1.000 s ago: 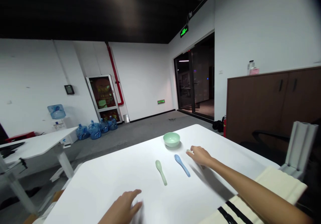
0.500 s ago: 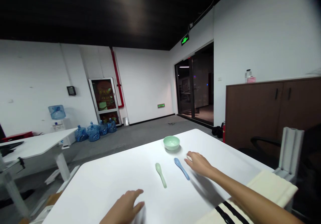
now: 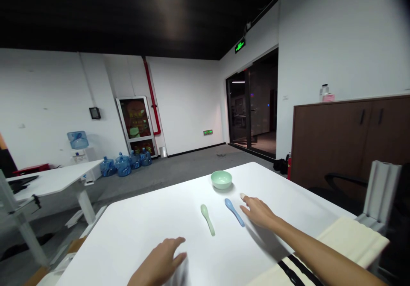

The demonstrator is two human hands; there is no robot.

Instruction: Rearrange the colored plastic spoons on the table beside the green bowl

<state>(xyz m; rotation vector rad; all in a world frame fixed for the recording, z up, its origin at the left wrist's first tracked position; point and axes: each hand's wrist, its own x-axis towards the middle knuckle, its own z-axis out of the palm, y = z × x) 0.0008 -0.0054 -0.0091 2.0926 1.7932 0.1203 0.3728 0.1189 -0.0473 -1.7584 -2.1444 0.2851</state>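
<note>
1 blue spoon nr R hand, grip on pale item unclear; L hand spread

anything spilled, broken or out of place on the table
Nothing stands out. The green bowl sits upright, and the green spoon and blue spoon lie whole on the white table. The pale thing at the right hand is mostly hidden, so I can't judge it.
</note>
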